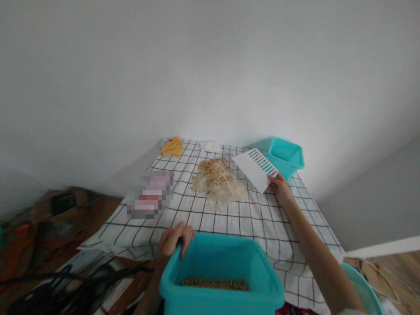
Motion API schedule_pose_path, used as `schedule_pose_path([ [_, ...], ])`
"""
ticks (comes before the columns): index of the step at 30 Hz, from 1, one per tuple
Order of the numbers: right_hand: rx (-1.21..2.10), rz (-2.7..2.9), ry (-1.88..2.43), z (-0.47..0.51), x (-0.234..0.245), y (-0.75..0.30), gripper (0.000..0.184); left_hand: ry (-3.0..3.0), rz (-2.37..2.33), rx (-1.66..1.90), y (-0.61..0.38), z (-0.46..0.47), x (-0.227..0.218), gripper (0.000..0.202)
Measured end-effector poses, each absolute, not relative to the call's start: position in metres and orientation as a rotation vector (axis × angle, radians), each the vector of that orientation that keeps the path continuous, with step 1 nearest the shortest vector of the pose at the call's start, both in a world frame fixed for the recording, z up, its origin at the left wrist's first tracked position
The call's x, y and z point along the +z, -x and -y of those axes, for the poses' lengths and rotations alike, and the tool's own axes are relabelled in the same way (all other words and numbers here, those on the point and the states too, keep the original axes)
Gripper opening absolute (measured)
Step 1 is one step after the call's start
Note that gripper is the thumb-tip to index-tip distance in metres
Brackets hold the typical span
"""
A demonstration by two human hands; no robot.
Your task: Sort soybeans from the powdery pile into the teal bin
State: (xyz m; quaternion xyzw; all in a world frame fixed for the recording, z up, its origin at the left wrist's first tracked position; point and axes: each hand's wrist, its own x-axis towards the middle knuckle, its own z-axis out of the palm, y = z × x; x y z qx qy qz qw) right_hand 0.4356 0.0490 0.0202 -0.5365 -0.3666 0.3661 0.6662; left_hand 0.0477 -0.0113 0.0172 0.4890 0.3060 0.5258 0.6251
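Observation:
My left hand (pixel 177 239) is closed over the left rim of a turquoise plastic bin (pixel 223 247) at the table's near edge. A layer of small yellowish-brown beans (pixel 215 283) lies inside that bin. Held by its near right corner, a white sheet with a row of slots (pixel 256 170) is pinched in my right hand (pixel 278 187). The sheet is to the right of a mixed pile of yellow beans (pixel 215 173) and pale, rice-like grains (pixel 226 194) on the tablecloth. Whether the sheet touches the cloth I cannot tell.
Another turquoise bin (pixel 288 153) stands at the back right of the checked tablecloth (pixel 183 205). At the back lie a yellow cloth-like item (pixel 173 147) and a white packet or tissue (pixel 210 146). A blurred pinkish object (pixel 152 192) sits left; black cables (pixel 82 278) hang lower left.

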Motion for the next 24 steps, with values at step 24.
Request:
schedule_pose_path([
  [24,0.844,0.835,1.226,-0.0525,0.0181,-0.4398,0.040,-1.135,-0.720,1.164,-0.0444,0.0106,0.0165,0.065],
])
